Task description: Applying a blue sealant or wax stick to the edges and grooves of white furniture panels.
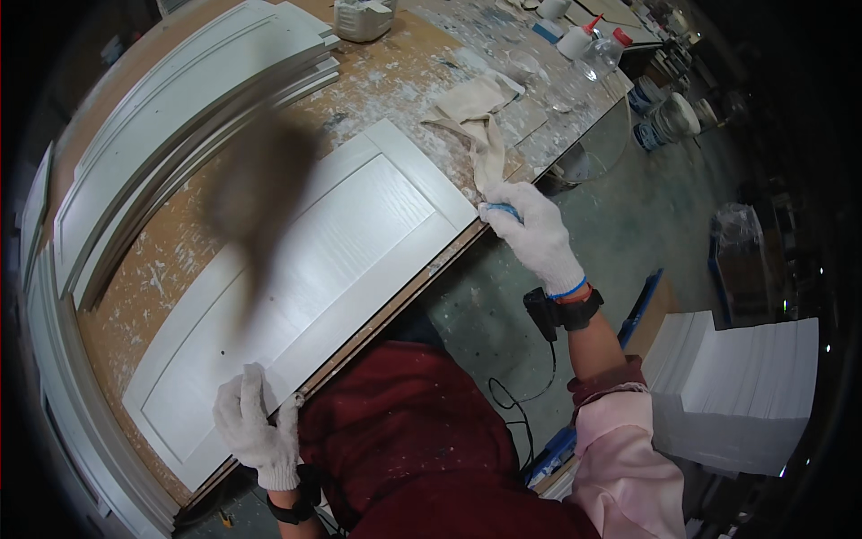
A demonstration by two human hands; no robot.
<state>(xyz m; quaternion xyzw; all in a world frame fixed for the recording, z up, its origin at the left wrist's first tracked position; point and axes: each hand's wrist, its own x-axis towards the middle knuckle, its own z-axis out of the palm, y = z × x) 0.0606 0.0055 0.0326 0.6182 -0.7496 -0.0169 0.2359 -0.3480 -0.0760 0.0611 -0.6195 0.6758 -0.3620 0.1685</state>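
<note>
A white cabinet door panel [332, 238] with a curved far edge and a recessed middle lies on the worktable. My left hand [256, 422], in a white knit glove, rests on the panel's near edge toward the left. Its fingers lie over the white surface, and the thumb is spread apart from them. At the panel's right corner, my right hand [534, 229], also gloved, is closed around a small blue object [505, 211]. Only a sliver of that object shows, so its kind is hidden. A beige cloth [480, 117] lies just beyond the right hand.
Stacked curved white panels [197, 99] lie at the far left of the paint-spotted table [386, 81]. A red-capped bottle [579, 38] and a clear bottle [603, 56] stand at the far right. Buckets [669, 121] and a white stack [732, 377] are right. A blurred dark shape [260, 180] covers part of the panel.
</note>
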